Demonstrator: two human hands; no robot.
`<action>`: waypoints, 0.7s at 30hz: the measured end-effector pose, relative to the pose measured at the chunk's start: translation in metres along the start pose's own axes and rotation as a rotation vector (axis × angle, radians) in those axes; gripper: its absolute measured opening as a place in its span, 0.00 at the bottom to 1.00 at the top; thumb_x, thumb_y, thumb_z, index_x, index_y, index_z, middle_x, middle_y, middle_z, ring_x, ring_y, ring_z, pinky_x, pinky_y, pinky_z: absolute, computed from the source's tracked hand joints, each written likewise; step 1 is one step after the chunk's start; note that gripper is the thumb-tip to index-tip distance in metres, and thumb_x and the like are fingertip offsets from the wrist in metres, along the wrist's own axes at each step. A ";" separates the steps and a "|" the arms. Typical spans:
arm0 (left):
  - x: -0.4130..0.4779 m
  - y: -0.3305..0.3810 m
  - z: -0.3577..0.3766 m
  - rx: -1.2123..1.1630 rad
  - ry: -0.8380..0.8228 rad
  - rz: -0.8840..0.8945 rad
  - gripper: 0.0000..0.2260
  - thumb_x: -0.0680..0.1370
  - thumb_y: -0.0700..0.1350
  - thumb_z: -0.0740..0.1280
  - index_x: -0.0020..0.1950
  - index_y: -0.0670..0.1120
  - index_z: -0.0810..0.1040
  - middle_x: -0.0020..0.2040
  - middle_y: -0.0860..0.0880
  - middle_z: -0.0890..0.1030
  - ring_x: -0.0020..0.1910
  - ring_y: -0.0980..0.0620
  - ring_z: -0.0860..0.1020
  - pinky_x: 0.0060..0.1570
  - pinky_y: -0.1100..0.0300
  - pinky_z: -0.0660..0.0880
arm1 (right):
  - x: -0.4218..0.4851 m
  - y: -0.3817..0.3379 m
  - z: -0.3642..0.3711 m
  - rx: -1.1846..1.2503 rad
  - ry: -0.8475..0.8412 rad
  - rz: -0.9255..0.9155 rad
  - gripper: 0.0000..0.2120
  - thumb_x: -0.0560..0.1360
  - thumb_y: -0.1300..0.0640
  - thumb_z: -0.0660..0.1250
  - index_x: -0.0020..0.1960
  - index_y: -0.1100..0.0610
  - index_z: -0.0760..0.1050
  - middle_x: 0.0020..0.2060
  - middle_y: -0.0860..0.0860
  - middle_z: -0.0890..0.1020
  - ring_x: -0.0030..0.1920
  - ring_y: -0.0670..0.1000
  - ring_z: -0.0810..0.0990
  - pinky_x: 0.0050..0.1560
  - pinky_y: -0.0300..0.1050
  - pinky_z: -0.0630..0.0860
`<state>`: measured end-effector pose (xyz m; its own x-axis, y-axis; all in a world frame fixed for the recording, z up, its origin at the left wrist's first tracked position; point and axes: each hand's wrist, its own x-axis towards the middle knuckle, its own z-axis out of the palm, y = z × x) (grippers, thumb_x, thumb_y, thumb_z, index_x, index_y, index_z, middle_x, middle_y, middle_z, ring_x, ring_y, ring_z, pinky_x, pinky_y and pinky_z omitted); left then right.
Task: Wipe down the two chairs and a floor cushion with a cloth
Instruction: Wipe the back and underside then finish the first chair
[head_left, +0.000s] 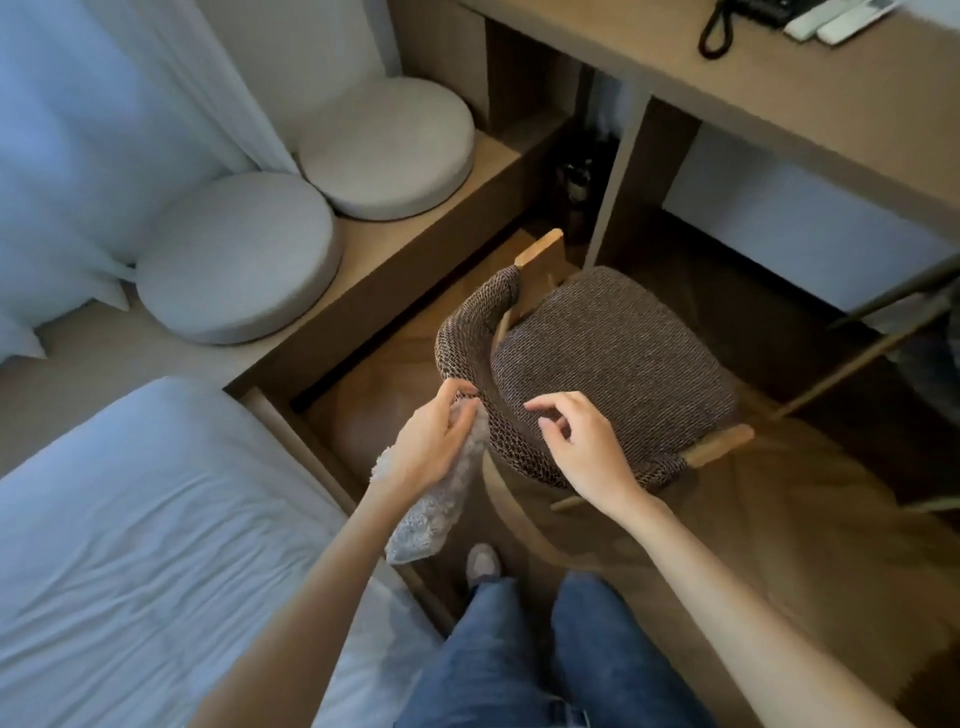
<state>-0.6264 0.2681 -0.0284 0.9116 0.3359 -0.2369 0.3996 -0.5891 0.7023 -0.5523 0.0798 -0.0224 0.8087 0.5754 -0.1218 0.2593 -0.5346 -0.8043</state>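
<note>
- The left hand (431, 441) grips a fluffy grey cloth (428, 519). Most of the cloth hangs loose below the palm, and the fingertips touch the outer face of the curved woven backrest (467, 322).
- The right hand (582, 447) holds nothing. Its fingers are loosely curled just over the backrest's inner edge, so the hands are apart, one on each side of the band.
- The brown woven-fabric chair with a pale wooden frame (613, 353) stands directly in front of the person, its seat toward the wooden desk (779, 88).
- To wipe well, the person would probably gather the dangling cloth into a flat pad. The free hand can steady the rim while the cloth follows the curve from end to end, and the seat comes after.
- The coarse weave looks likely to snag fluff, so light passes along it suit best.
- Two round grey floor cushions (234, 260) lie on a low wooden platform (415, 244), well apart from the chair and beyond the white-sheeted bed (156, 545).
</note>
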 end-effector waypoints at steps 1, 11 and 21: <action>0.008 -0.005 -0.004 0.084 -0.052 0.035 0.10 0.82 0.53 0.56 0.63 0.57 0.67 0.41 0.56 0.78 0.41 0.56 0.77 0.41 0.59 0.69 | 0.004 0.000 0.004 0.001 0.001 0.019 0.11 0.80 0.60 0.61 0.58 0.49 0.76 0.48 0.40 0.71 0.41 0.42 0.74 0.46 0.35 0.69; 0.080 -0.043 -0.017 0.825 -0.262 0.309 0.35 0.75 0.67 0.56 0.78 0.58 0.47 0.57 0.52 0.79 0.56 0.51 0.78 0.55 0.55 0.73 | 0.056 0.015 0.034 0.001 -0.115 0.147 0.12 0.80 0.54 0.61 0.63 0.49 0.72 0.57 0.45 0.72 0.45 0.40 0.74 0.47 0.34 0.71; 0.125 -0.068 -0.030 0.712 -0.339 0.479 0.39 0.67 0.74 0.51 0.75 0.57 0.61 0.34 0.57 0.66 0.36 0.52 0.72 0.39 0.59 0.63 | 0.075 0.013 0.089 -0.129 -0.121 0.230 0.16 0.80 0.46 0.60 0.65 0.49 0.70 0.62 0.46 0.72 0.63 0.50 0.69 0.62 0.52 0.70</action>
<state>-0.5425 0.3721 -0.0861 0.9295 -0.2276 -0.2902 -0.1654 -0.9605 0.2237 -0.5354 0.1708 -0.0940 0.7871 0.4959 -0.3670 0.1479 -0.7292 -0.6682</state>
